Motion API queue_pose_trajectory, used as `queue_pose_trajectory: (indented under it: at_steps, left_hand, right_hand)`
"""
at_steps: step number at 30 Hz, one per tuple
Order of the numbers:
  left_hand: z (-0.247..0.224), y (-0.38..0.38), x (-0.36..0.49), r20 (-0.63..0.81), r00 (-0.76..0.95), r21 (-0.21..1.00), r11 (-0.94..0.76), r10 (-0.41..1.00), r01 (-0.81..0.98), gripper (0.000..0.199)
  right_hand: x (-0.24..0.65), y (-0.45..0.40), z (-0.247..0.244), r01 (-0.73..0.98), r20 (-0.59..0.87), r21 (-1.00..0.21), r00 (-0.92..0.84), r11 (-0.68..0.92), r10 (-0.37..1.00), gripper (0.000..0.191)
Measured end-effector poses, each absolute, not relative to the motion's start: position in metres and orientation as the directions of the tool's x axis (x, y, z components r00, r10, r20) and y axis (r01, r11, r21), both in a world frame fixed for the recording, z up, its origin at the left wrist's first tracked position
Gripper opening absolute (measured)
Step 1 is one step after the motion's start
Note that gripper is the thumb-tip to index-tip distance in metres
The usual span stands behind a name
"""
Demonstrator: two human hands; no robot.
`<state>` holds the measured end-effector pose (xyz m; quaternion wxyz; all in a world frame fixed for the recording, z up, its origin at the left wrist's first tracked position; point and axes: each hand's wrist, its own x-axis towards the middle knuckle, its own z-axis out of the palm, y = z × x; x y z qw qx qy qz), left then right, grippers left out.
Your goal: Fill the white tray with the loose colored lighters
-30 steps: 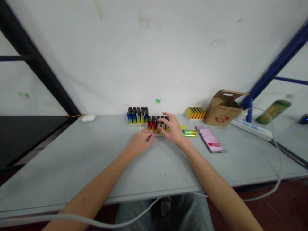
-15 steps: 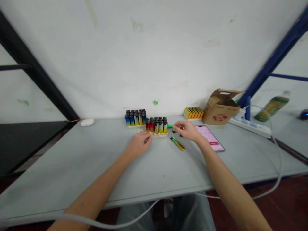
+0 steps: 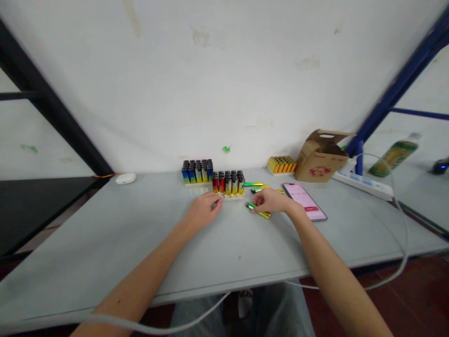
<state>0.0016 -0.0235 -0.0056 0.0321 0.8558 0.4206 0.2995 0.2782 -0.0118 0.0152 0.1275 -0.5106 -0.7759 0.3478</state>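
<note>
Red, yellow and silver lighters [image 3: 228, 183] stand upright with black tops in a pale tray [image 3: 234, 197] at the middle of the table. My left hand [image 3: 204, 208] grips the tray's front left corner with its fingertips. On the right, my right hand [image 3: 271, 202] has its fingers closed on a green-gold lighter [image 3: 264, 214] that lies on the table. Behind that hand lie other loose lighters, a green-yellow one [image 3: 253, 184] and one with a black top [image 3: 259, 189].
Blue and yellow lighters [image 3: 197, 172] fill another tray behind. Orange cylinders [image 3: 282, 164], an open carton [image 3: 321, 159], a phone [image 3: 305, 202] and a power strip [image 3: 365, 185] are to the right. A white case [image 3: 125, 179] lies left; a white cable [image 3: 407, 229] crosses the right side.
My right hand has moved nearer, from the loose lighters at the back to the front green-gold one, and has closed on it. My left hand has stayed at the tray.
</note>
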Motion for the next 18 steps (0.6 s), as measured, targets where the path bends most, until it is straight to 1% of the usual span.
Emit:
queue_pose_trajectory:
  at_steps: [2,4,5,6,7,8,9,10,11,13,15,18]
  left_hand:
    - [-0.005,-0.023,0.001,0.484,0.467,0.312,-0.644,0.74,0.698,0.025]
    - [-0.005,-0.023,0.001,0.484,0.461,0.312,-0.639,0.744,0.703,0.026]
    - [-0.004,-0.023,0.001,0.484,0.458,0.31,-0.635,0.746,0.708,0.026]
    - [-0.004,-0.023,0.001,0.484,0.456,0.307,-0.633,0.747,0.711,0.026]
    - [-0.004,-0.023,0.001,0.485,0.455,0.305,-0.632,0.747,0.712,0.027]
    - [-0.004,-0.023,0.001,0.484,0.456,0.304,-0.633,0.746,0.712,0.028]
    - [-0.004,-0.023,0.001,0.483,0.459,0.302,-0.633,0.746,0.712,0.028]
    - [-0.004,-0.023,0.001,0.48,0.461,0.301,-0.634,0.747,0.713,0.028]
    - [-0.004,-0.023,0.001,0.478,0.461,0.302,-0.633,0.747,0.713,0.029]
    - [-0.004,-0.023,0.001,0.477,0.46,0.303,-0.631,0.749,0.714,0.028]
    - [-0.004,-0.023,0.001,0.476,0.461,0.307,-0.633,0.749,0.711,0.027]
    - [-0.004,-0.024,0.0,0.475,0.47,0.307,-0.64,0.744,0.704,0.025]
  right_hand:
    - [0.277,-0.013,0.016,0.63,-0.143,-0.732,-0.512,0.258,0.847,0.027]
    - [0.281,-0.013,0.02,0.493,-0.072,-0.833,-0.545,0.25,0.835,0.028]
    - [0.283,-0.012,0.023,0.404,-0.014,-0.885,-0.521,0.232,0.854,0.029]
    - [0.287,-0.011,0.026,0.297,0.059,-0.931,-0.45,0.212,0.891,0.029]
    - [0.291,-0.009,0.03,0.181,0.126,-0.964,-0.338,0.195,0.933,0.029]
    - [0.295,-0.006,0.033,0.052,0.175,-0.981,-0.192,0.188,0.966,0.029]
    - [0.299,-0.003,0.036,-0.084,0.186,-0.98,-0.049,0.181,0.981,0.028]
    - [0.302,-0.001,0.038,-0.214,0.16,-0.962,0.057,0.169,0.985,0.027]
    - [0.306,0.002,0.04,-0.331,0.112,-0.933,0.114,0.144,0.987,0.024]
    - [0.311,0.005,0.041,-0.501,0.026,-0.861,0.135,0.091,0.99,0.017]
    - [0.314,0.006,0.041,-0.581,-0.027,-0.813,0.113,0.044,0.993,0.012]
    - [0.31,0.005,0.038,-0.576,-0.078,-0.817,0.057,-0.031,0.995,0.015]
